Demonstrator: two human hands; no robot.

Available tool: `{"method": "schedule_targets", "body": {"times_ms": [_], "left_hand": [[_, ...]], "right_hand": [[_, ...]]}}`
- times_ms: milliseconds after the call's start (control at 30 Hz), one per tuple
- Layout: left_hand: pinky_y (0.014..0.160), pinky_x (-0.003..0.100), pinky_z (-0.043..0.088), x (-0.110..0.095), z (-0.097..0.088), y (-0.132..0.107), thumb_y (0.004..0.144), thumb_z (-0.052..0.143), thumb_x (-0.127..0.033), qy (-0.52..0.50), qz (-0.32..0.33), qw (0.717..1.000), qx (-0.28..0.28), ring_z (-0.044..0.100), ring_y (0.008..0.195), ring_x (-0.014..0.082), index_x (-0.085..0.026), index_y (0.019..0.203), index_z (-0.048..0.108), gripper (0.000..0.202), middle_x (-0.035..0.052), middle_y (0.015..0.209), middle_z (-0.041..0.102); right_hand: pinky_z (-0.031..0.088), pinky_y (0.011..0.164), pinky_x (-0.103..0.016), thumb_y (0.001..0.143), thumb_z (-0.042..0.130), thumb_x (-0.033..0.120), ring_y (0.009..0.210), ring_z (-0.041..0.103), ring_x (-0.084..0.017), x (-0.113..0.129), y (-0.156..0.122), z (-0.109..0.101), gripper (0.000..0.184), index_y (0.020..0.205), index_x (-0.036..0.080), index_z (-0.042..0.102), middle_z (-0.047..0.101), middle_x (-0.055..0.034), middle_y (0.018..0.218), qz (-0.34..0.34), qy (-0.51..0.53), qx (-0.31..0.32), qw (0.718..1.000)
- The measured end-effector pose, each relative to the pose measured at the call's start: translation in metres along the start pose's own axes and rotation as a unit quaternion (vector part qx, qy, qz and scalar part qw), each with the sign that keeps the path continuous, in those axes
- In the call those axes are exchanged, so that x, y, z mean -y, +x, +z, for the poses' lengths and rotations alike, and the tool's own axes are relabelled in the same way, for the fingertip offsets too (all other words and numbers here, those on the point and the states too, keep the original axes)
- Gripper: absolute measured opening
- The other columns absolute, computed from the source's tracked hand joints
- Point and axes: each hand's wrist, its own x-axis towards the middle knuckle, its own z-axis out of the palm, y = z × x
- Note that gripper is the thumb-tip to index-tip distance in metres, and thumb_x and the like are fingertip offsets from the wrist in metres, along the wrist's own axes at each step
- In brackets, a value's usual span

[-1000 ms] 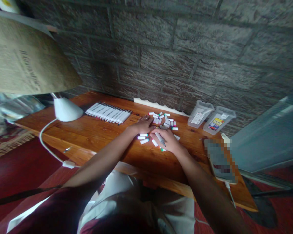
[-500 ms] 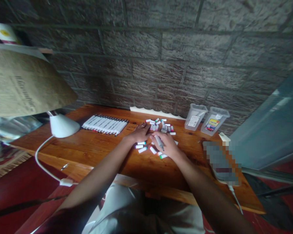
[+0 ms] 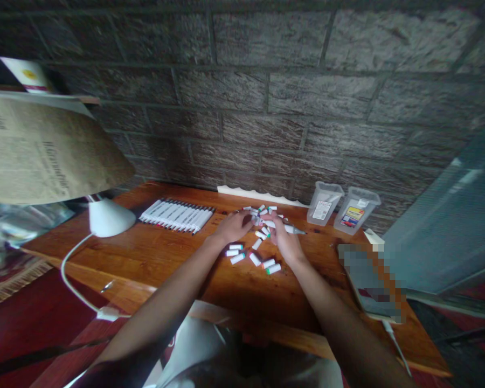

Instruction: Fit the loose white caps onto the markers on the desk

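My right hand [image 3: 285, 241] is closed round a grey marker [image 3: 291, 229] that sticks out to the right, tip over the wooden desk [image 3: 153, 253]. My left hand [image 3: 233, 226] lies on the desk with its fingers reaching into a scatter of several loose marker caps [image 3: 262, 235]; whether it holds one is hidden. More caps [image 3: 267, 265] lie just in front of both hands. A neat row of several capped markers [image 3: 177, 215] lies to the left.
Two clear plastic boxes [image 3: 324, 202] [image 3: 356, 209] stand by the brick wall at the right. A white lamp [image 3: 107, 217] with its cord sits at the left, under a brown paper sheet [image 3: 44, 156]. A blurred flat object [image 3: 369, 277] lies at the right edge.
Both hands have moved away from me toward the cap pile. The marker in my right hand has turned from pointing at me to pointing right. The camera tilted up a little.
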Motion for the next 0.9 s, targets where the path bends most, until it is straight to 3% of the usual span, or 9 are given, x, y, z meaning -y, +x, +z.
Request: {"method": "schedule_targets", "body": {"times_ms": [100,267,400,567,700,800,900], "left_hand": [[0.095,0.030,0.048,0.000,-0.001,0.001,0.094,0.045,-0.046,-0.037,0.026,0.999,-0.028,0.064,0.108,0.0232,-0.019,0.116,0.066,0.040,0.0072,0.118,0.068],[0.082,0.024,0.049,0.012,-0.001,0.003,0.092,0.052,-0.047,-0.102,0.077,0.992,0.009,0.067,0.094,0.0182,-0.021,0.109,0.069,0.036,0.0022,0.106,0.072],[0.079,0.022,0.047,0.019,-0.005,0.003,0.091,0.053,-0.045,-0.139,0.098,0.985,0.024,0.066,0.088,0.0157,-0.018,0.098,0.072,0.033,0.0014,0.100,0.073],[0.073,0.021,0.045,0.006,-0.002,0.000,0.089,0.059,-0.040,-0.171,0.148,0.972,0.069,0.062,0.078,0.0130,-0.015,0.090,0.070,0.028,0.0021,0.088,0.071],[0.068,0.020,0.043,-0.004,0.004,0.000,0.088,0.061,-0.037,-0.173,0.166,0.970,0.030,0.058,0.073,0.0120,-0.013,0.086,0.067,0.024,0.0027,0.082,0.066],[0.070,0.020,0.043,-0.004,0.005,0.001,0.087,0.063,-0.031,-0.170,0.177,0.969,0.003,0.057,0.075,0.0121,-0.013,0.091,0.066,0.019,0.0038,0.087,0.066],[0.072,0.021,0.044,0.000,0.007,0.001,0.085,0.064,-0.024,-0.156,0.184,0.970,0.017,0.058,0.077,0.0119,-0.015,0.102,0.068,0.020,0.0047,0.096,0.067]], "right_hand": [[0.020,0.043,-0.022,0.073,0.056,0.050,0.042,0.030,-0.007,-0.001,0.006,-0.002,0.034,0.089,0.020,0.062,0.049,0.0057,0.054,0.114,0.186,-0.028,0.975],[0.021,0.043,-0.020,0.068,0.065,0.045,0.041,0.024,-0.004,0.000,0.010,-0.008,0.030,0.080,0.019,0.057,0.044,0.0085,0.051,0.174,0.291,-0.038,0.940],[0.024,0.042,-0.019,0.071,0.065,0.044,0.040,0.022,-0.004,-0.004,0.011,-0.008,0.027,0.080,0.019,0.057,0.040,0.0094,0.049,0.180,0.306,-0.053,0.933],[0.012,0.039,-0.020,0.073,0.064,0.044,0.039,0.019,-0.005,-0.007,0.015,-0.006,0.026,0.077,0.019,0.057,0.032,0.0096,0.044,0.164,0.305,-0.076,0.935],[0.013,0.039,-0.020,0.071,0.066,0.046,0.038,0.019,-0.005,-0.005,0.015,-0.007,0.029,0.073,0.018,0.057,0.034,0.0092,0.045,0.162,0.312,-0.084,0.932],[0.012,0.039,-0.020,0.071,0.067,0.047,0.039,0.019,-0.004,-0.004,0.014,-0.007,0.030,0.072,0.018,0.057,0.034,0.0090,0.045,0.154,0.311,-0.090,0.934],[0.010,0.039,-0.020,0.070,0.066,0.046,0.039,0.018,-0.004,-0.005,0.014,-0.006,0.030,0.071,0.018,0.056,0.032,0.0091,0.045,0.143,0.309,-0.094,0.935]]}}
